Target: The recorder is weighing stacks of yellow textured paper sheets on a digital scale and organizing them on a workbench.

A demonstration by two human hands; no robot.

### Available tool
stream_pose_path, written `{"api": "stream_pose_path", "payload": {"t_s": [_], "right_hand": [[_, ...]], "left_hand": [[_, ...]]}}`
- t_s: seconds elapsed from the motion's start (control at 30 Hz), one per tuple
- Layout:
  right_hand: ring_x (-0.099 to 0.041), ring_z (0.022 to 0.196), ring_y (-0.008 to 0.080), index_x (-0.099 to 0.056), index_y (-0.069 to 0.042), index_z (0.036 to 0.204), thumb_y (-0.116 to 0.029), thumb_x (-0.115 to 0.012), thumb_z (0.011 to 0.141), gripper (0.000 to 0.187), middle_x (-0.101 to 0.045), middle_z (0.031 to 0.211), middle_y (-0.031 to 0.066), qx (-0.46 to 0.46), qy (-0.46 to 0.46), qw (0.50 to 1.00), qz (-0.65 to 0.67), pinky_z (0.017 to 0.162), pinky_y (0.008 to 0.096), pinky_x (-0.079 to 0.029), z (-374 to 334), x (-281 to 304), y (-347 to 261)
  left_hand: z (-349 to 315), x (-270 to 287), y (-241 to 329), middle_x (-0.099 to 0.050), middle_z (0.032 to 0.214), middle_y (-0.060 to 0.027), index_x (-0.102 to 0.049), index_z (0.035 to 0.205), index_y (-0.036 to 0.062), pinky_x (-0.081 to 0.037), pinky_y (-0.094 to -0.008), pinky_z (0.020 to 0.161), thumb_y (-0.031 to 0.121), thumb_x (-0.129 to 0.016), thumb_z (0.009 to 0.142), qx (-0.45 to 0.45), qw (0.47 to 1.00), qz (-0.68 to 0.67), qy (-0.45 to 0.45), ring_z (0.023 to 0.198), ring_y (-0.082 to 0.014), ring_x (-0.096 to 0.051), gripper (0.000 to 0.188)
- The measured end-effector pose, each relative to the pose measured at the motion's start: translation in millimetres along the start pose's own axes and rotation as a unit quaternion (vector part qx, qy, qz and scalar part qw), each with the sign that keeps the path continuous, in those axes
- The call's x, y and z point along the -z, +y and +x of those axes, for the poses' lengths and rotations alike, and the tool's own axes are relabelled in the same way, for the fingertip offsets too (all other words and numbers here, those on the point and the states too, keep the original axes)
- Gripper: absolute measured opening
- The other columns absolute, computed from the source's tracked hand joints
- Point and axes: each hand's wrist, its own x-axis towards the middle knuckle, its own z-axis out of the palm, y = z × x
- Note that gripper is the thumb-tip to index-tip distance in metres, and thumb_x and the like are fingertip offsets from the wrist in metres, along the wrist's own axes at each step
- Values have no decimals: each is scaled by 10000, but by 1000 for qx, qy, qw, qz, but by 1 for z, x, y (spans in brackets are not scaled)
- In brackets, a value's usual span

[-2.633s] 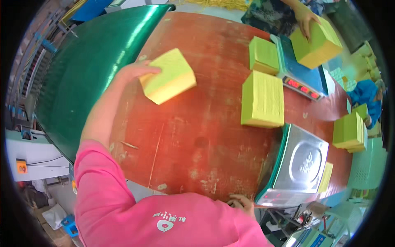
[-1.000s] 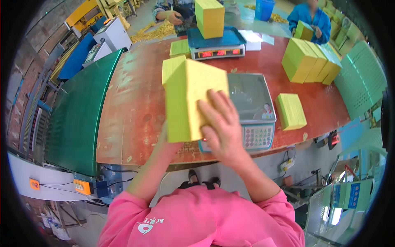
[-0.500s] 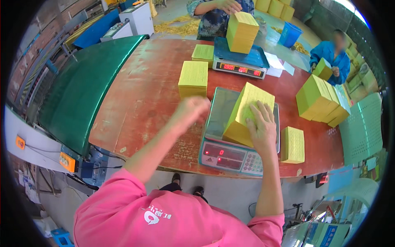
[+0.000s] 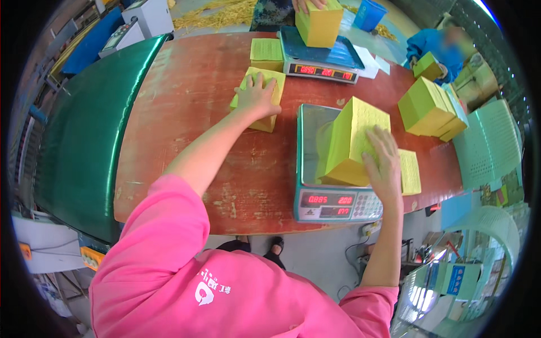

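My left hand (image 4: 258, 100) is open, its fingers spread across the top of a short stack of yellow paper (image 4: 264, 123) on the red table. A few top sheets jut out at that stack's left side. My right hand (image 4: 386, 160) is open too, lying against the right side of a taller block of yellow paper (image 4: 350, 143). That block stands on the near digital scale (image 4: 304, 194), whose red display is lit. Close behind my right hand is a lower yellow paper stack (image 4: 409, 172), partly hidden by it.
Across the red table (image 4: 186, 135), a person's hand (image 4: 310, 4) rests on a paper block on a second scale (image 4: 321, 71). Another stack (image 4: 266, 50) sits beside it. Several paper blocks (image 4: 431, 107) stand right, near a person in blue (image 4: 431, 45). A green conveyor belt (image 4: 90, 141) borders the left.
My left hand has moved up and left onto the short stack. My right hand stays against the tall block. The near scale's display has gone from zero to a reading. The view has shifted.
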Motion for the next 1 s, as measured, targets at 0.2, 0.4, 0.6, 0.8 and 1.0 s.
{"api": "stream_pose_path", "payload": {"t_s": [0.2, 0.4, 0.6, 0.8, 1.0], "right_hand": [[-487, 1263, 390, -584, -29, 1258, -32, -659, 764, 499, -552, 1322, 183, 34, 129, 975, 180, 1052, 444, -392, -17, 6, -92], [-658, 969, 259, -617, 12, 1163, -94, -627, 861, 320, -674, 1074, 153, -114, -228, 812, 526, 859, 340, -505, -114, -96, -152], [-637, 860, 155, -644, 24, 1089, -83, -580, 892, 233, -683, 928, 108, -164, -296, 753, 565, 792, 287, -507, -155, -118, -162], [-617, 821, 105, -642, 30, 1030, -65, -524, 951, 172, -665, 893, 52, -179, -140, 789, 571, 754, 263, -506, -109, -113, -155], [-656, 853, 168, -621, 34, 1083, -178, -529, 974, 256, -665, 927, 95, -266, -395, 605, 638, 797, 293, -531, -161, -141, -156]], "left_hand": [[-103, 9, -74, -222, 1569, -119, -333, 1479, 241, -332, -636, 1031, 368, -723, 669, -213, 976, 20, -37, 1430, -359, -221, 909], [-230, 35, -96, -261, 1549, -131, -427, 1426, 222, -281, -620, 1063, 306, -738, 620, -246, 968, -25, -40, 1410, -382, -249, 868], [-311, 55, -104, -278, 1542, -137, -493, 1378, 226, -222, -646, 1090, 243, -759, 622, -287, 951, -37, -106, 1420, -391, -236, 801], [-335, 74, -99, -290, 1546, -107, -503, 1379, 212, -193, -634, 1116, 252, -743, 664, -333, 933, 16, -134, 1422, -393, -237, 755], [-329, 69, -106, -455, 1435, -176, -494, 1371, 96, -302, -463, 1116, 267, -607, 884, 18, 964, -247, 99, 1324, -332, -434, 529]]}}
